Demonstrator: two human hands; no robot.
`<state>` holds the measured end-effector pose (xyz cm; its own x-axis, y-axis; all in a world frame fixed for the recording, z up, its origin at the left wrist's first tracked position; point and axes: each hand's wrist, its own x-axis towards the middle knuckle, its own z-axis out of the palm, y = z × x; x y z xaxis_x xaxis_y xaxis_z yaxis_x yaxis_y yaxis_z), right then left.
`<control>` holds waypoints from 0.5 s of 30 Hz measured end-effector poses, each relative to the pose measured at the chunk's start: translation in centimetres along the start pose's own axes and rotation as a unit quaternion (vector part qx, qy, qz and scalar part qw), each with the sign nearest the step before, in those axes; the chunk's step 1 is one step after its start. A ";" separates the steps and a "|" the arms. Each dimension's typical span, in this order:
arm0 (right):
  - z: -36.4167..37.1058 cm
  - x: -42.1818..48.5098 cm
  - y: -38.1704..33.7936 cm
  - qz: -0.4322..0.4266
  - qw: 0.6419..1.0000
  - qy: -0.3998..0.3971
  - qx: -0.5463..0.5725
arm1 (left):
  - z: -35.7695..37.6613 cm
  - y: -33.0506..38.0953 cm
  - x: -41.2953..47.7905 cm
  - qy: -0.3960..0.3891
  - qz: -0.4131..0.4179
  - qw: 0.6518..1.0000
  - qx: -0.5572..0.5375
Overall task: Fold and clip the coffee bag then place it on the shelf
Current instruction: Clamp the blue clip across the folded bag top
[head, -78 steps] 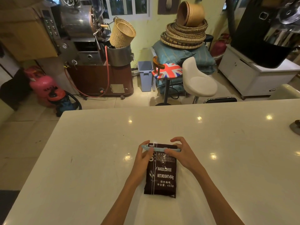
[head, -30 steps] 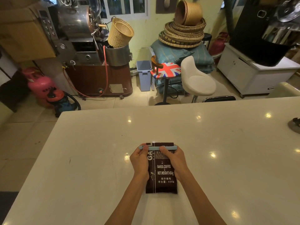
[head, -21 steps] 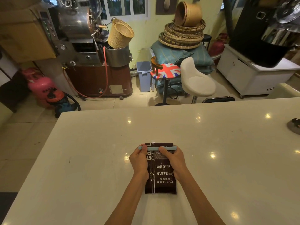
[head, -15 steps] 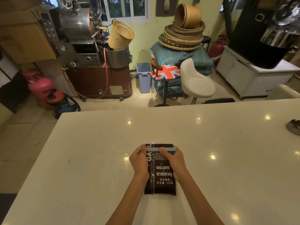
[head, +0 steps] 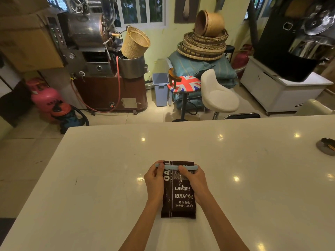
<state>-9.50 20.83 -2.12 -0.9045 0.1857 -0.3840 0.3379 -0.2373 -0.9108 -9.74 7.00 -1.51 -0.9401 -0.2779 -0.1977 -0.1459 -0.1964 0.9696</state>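
A dark brown coffee bag (head: 181, 198) with white print lies flat on the white counter (head: 90, 178), near its front edge. A light blue clip (head: 172, 167) runs across the bag's folded top. My left hand (head: 154, 182) grips the bag's left side, its thumb on the clip's left end. My right hand (head: 194, 182) rests on the bag's right side, with fingers pressing the clip's right part. No shelf is in view.
A small grey dish (head: 326, 146) sits at the counter's right edge. Beyond the counter stand a flag-patterned stool (head: 183, 84), a white stool (head: 217, 95), a coffee roaster (head: 94, 57), a pink gas cylinder (head: 45, 98) and stacked baskets (head: 203, 42).
Both hands slid down from the bag's top corners to grip its sides, thumbs and fingers on the clip. Over the last second bag and hands stay almost still.
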 end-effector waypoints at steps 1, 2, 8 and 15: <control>-0.2 0.0 0.0 0.004 1.000 -0.006 0.006 | -0.5 0.0 0.3 -0.038 -0.016 0.999 -0.018; -0.3 0.1 -0.1 0.008 1.000 -0.012 0.011 | -1.0 0.0 0.5 -0.076 -0.041 0.995 -0.055; 0.0 0.3 0.3 0.023 0.999 -0.022 0.040 | -2.2 0.5 1.7 -0.220 -0.083 0.961 -0.144; 0.7 0.5 0.4 0.009 1.000 -0.002 -0.009 | -1.1 -0.5 0.9 -0.045 -0.085 0.991 -0.094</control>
<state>-10.00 20.14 -2.57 -0.8991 0.1781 -0.3999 0.3587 -0.2241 -0.9062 -10.20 5.82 -2.29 -0.9322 -0.1420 -0.3330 -0.2517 -0.4066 0.8782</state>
